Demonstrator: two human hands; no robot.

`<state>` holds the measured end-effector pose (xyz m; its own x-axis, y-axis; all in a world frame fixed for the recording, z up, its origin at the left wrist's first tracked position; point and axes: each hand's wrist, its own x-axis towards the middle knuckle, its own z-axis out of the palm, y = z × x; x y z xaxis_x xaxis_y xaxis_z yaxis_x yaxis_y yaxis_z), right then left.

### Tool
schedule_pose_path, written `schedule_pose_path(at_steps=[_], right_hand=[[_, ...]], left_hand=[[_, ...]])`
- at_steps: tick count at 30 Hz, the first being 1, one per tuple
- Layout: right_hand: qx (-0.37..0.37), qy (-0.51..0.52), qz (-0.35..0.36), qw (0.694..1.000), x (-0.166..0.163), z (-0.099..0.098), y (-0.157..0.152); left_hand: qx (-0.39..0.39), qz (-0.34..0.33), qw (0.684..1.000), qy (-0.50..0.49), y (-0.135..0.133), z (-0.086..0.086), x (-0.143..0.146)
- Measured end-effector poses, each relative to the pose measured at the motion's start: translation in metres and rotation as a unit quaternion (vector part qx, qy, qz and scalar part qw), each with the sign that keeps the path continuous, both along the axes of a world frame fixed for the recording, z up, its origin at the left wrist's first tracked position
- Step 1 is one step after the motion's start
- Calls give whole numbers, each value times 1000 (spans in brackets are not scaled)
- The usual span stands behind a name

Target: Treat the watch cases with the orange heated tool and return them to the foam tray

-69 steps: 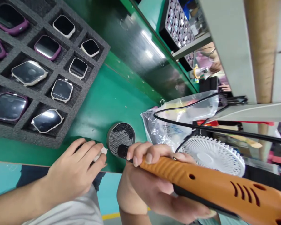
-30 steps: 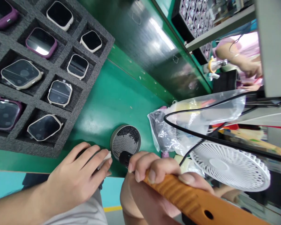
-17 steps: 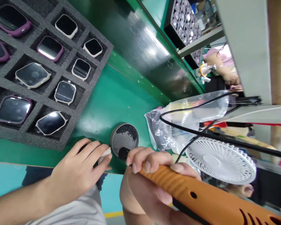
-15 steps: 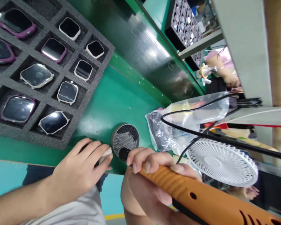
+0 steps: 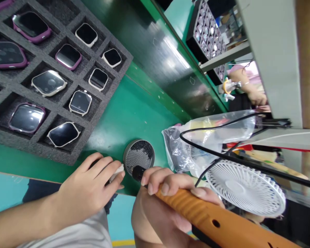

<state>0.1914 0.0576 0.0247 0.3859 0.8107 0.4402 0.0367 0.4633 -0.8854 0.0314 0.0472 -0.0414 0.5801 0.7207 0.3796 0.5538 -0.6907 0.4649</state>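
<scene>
My right hand (image 5: 167, 193) is wrapped around an orange electric screwdriver (image 5: 201, 210). Its black nose (image 5: 138, 173) points at a round metal dish (image 5: 125, 156) and overlaps the near rim. Dark, tiny screws (image 5: 142, 146) lie on the dish's dimpled face; the tip of the bit is hidden. Left of the dish, my left hand (image 5: 93, 182) is closed on a small white piece (image 5: 116, 173), mostly covered by the fingers. A grey foam tray (image 5: 93, 127) at the upper left holds several watches with purple or pale frames, such as a pale-framed watch (image 5: 64, 134).
Clear plastic bags (image 5: 181, 148) lie right of the dish. A black cable (image 5: 186, 136) loops over them, beside a white fan (image 5: 237, 186). A dark green raised ledge (image 5: 160, 55) runs behind. Beyond it are another tray (image 5: 206, 31) and another person's hand (image 5: 257, 96).
The view has shifted slightly, so the tray sits further right and the bags and fan a little lower. Both hands keep their holds, and the screwdriver's nose stays at the dish.
</scene>
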Motion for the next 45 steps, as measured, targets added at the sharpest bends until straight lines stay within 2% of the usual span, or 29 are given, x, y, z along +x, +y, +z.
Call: schedule_pose_path(at_steps=[7,13,15,18,23,25,29,36,40,45], right_hand=[[-20,-2,1,1000,2,-4,-1],[-52,-36,-6,998,7,7,-5],[-22,-45,-10,999,8,7,-6],[42,-21,-1,999,6,4,-6],[-18,-33,53,998,7,1,-7],[-20,-45,66,997,9,0,-10],[-22,-52,34,998,16,-6,-15],[-2,-141,101,985,38,-13,-16],[2,-115,107,988,27,-14,-14],[-71,-55,96,991,7,-7,-14]], left_hand=[[-22,-13,1000,5,1,1,-1],[-22,-29,999,1,3,3,-4],[-20,-29,999,2,2,3,-4],[-26,-19,999,4,1,2,-3],[-32,-21,999,1,0,2,-3],[-32,-20,999,-1,0,1,-3],[-42,-25,999,2,0,1,-4],[-41,-31,999,12,-1,0,-4],[-39,-24,999,12,-1,-1,-3],[-54,-31,998,10,0,-1,-4]])
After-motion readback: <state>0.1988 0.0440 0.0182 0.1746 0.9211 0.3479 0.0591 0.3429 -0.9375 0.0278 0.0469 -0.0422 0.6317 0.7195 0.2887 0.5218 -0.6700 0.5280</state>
